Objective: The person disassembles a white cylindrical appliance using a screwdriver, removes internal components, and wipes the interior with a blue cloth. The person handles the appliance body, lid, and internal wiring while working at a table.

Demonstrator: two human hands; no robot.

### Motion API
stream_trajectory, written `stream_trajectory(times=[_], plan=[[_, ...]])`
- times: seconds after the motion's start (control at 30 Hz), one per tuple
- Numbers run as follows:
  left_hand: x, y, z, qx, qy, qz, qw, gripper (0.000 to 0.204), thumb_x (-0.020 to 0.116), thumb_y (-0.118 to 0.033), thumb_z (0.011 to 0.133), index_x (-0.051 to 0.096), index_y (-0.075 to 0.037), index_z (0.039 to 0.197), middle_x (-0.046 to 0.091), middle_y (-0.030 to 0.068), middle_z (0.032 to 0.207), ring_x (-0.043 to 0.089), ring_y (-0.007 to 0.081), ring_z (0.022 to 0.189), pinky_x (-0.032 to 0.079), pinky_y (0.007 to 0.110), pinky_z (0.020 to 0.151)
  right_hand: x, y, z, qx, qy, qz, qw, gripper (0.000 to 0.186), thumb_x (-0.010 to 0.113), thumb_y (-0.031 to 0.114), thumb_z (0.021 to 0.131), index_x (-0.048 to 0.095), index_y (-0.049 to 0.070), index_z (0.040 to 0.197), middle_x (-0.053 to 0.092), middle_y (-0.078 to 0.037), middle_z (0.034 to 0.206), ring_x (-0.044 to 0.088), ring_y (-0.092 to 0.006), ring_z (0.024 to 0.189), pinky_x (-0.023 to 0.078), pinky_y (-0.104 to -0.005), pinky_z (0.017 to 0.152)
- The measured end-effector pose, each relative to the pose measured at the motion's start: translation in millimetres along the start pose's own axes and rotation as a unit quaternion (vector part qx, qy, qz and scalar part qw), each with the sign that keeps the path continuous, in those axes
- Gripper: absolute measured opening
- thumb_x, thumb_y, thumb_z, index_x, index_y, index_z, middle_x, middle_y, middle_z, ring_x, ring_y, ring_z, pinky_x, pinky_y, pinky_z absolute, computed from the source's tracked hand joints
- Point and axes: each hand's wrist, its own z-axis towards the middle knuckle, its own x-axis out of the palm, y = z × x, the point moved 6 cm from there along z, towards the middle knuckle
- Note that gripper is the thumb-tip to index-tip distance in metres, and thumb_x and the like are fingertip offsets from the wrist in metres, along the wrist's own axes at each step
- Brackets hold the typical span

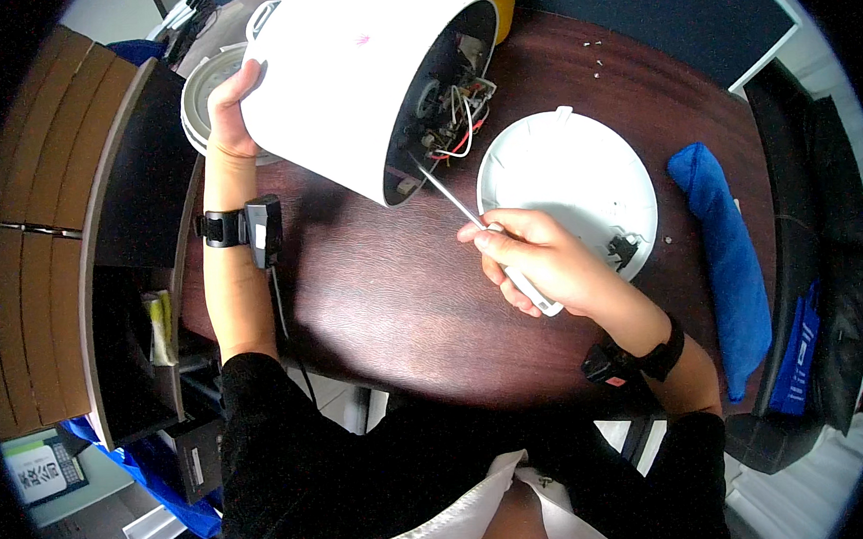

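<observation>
Left hand (231, 109) gripping tilted white cooker body (343, 74); right hand (538, 259) closed around screwdriver (478, 230), shaft pointing up-left into open base.

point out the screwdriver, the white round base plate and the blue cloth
screwdriver (452, 198), head view, on the metal shaft
white round base plate (553, 170), head view, on its bare flat middle
blue cloth (728, 254), head view, on its middle fold

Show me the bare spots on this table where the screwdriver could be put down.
Widest bare patch: dark table between left forearm and right hand, toward the near edge. A smaller one lies past the white base plate, before the blue cloth. Crowded: under the tilted white cooker body, where the screwdriver probes.
</observation>
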Motion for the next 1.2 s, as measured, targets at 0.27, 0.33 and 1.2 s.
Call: stream_trajectory(times=[0.27,0.33,1.2], plan=[[-9,-1,-5,0.0,-0.038,-0.009,0.999,0.058,0.06,-0.029,0.083,0.045,0.009,0.124,0.059,0.0217,0.116,0.063,0.0284,0.099,0.053,0.035,0.084,2,3,0,0.017,0.002,-0.009,1.0,0.025,0.042,0.02,0.097,0.048,-0.002,0.109,0.049,-0.004,0.066,0.044,-0.0079,0.04,0.035,-0.0218,0.033],[-8,0,-3,-0.002,-0.03,-0.006,1.0,0.058,0.06,-0.029,0.083,0.045,0.009,0.124,0.059,0.0216,0.115,0.063,0.0284,0.099,0.053,0.035,0.083,2,3,-1,0.021,0.002,-0.021,1.0,0.029,0.04,0.018,0.098,0.048,-0.003,0.117,0.049,-0.004,0.067,0.044,-0.0077,0.041,0.035,-0.0209,0.035],[-1,-1,-3,0.005,-0.026,-0.004,1.0,0.054,0.059,-0.027,0.085,0.046,0.009,0.123,0.06,0.0208,0.113,0.064,0.0278,0.097,0.053,0.035,0.083,4,43,-15,-0.226,-0.248,-0.693,0.638,0.02,0.056,0.013,0.086,0.054,-0.003,0.097,0.061,-0.019,0.066,0.063,-0.0345,0.06,0.05,-0.04,0.053]])
